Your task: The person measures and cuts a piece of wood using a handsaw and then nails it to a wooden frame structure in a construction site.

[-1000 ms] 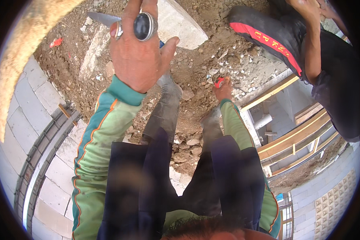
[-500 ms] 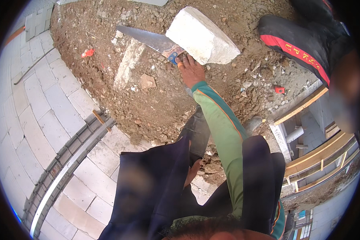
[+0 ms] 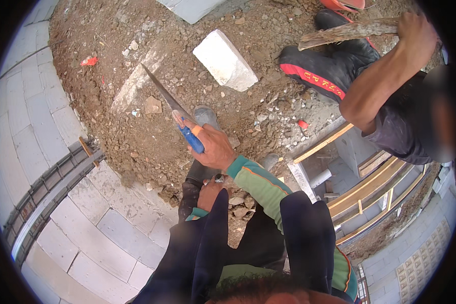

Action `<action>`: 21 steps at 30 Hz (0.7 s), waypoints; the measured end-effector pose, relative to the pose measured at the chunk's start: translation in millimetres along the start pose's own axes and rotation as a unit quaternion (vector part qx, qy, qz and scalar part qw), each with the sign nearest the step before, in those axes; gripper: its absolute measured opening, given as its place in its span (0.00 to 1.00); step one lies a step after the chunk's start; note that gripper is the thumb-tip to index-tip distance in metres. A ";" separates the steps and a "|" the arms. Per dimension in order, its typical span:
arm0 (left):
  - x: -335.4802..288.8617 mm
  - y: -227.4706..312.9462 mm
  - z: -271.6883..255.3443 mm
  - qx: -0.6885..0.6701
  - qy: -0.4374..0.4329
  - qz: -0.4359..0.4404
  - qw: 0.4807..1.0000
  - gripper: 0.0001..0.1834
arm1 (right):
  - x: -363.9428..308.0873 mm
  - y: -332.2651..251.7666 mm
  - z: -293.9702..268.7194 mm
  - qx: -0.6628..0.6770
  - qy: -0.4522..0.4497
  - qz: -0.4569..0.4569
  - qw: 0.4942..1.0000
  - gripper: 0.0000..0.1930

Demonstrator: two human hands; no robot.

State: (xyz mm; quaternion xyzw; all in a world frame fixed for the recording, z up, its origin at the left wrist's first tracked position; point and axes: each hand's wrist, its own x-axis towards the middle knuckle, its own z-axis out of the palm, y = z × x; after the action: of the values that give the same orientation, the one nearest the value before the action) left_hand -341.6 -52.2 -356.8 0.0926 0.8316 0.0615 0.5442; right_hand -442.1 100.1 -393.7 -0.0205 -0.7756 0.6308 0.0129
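holding the saw [image 3: 174, 104] by its blue handle [image 3: 191, 140], right fingers [image 3: 189, 124] wrap behind the blade [image 3: 162, 89]; grip of left fingers [image 3: 213, 187] unclear.

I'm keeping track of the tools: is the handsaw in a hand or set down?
Held: the right hand grips its blue handle, and the blade sticks out ahead.

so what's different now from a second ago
The right hand let go of the red tape measure, now on the ground, took hold of the saw and drew it toward the body. The raised left hand came down closer in. The co-worker's hand now grips a rough piece of wood. The white block stayed put.
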 end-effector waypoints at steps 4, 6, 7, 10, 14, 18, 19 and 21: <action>-71.2 21.4 34.2 -0.065 0.133 0.118 0.982 0.23 | -93.8 -123.2 -86.5 -0.030 -0.068 0.036 0.997 0.36; -92.2 11.9 53.9 -0.234 0.240 0.055 0.941 0.23 | -143.2 -182.9 -127.0 0.041 -0.046 0.140 0.988 0.35; -103.0 15.6 55.3 -0.334 0.290 0.037 0.896 0.23 | -171.5 -195.2 -142.6 -0.010 -0.029 0.115 0.993 0.34; -152.4 37.1 30.2 -0.357 0.434 0.076 0.824 0.28 | -251.1 -222.7 -184.0 -0.101 -0.041 0.156 0.982 0.33; -214.0 89.6 -18.6 -0.243 0.535 0.172 0.791 0.36 | -316.5 -246.8 -209.5 -0.102 -0.009 0.269 0.958 0.32; -226.8 97.7 -36.1 -0.176 0.532 0.239 0.793 0.37 | -371.6 -266.9 -215.6 -0.164 -0.001 0.335 0.928 0.31; -227.4 96.5 -37.8 -0.174 0.524 0.244 0.797 0.40 | -390.7 -252.8 -213.1 -0.154 0.023 0.334 0.930 0.31; -206.1 80.1 -39.2 -0.175 0.496 0.266 0.808 0.48 | -399.2 -250.8 -210.4 -0.156 0.040 0.383 0.910 0.31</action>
State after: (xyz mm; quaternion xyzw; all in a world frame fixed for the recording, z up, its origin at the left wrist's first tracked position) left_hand -290.1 -19.6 -140.7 0.1704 0.9062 0.3861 0.0274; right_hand -37.6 235.7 -103.0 -0.3427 -0.7954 0.4573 -0.2020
